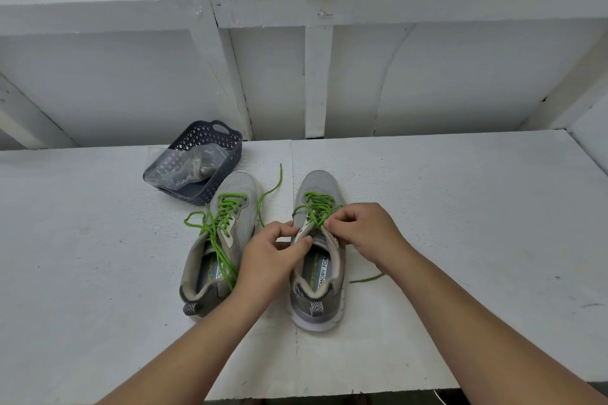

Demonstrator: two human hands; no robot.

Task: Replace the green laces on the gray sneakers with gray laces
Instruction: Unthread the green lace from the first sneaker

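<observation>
Two gray sneakers stand side by side on the white table, toes pointing away from me. The left sneaker point(227, 207) has loose green laces point(221, 217) trailing over its side. The right sneaker point(317, 276) holds green laces point(316, 204) in its upper eyelets. My left hand point(268, 256) pinches the left edge of that shoe's tongue opening. My right hand point(365, 230) is pinched on the green lace at the eyelets. A lace end point(367, 279) lies on the table under my right wrist. Gray laces in a clear bag point(194, 166) lie in the basket.
A dark blue perforated basket point(227, 145) sits behind the left sneaker, near the white wall. A loose green lace end point(271, 189) curls between the two toes. The table's front edge point(329, 393) runs close to my body.
</observation>
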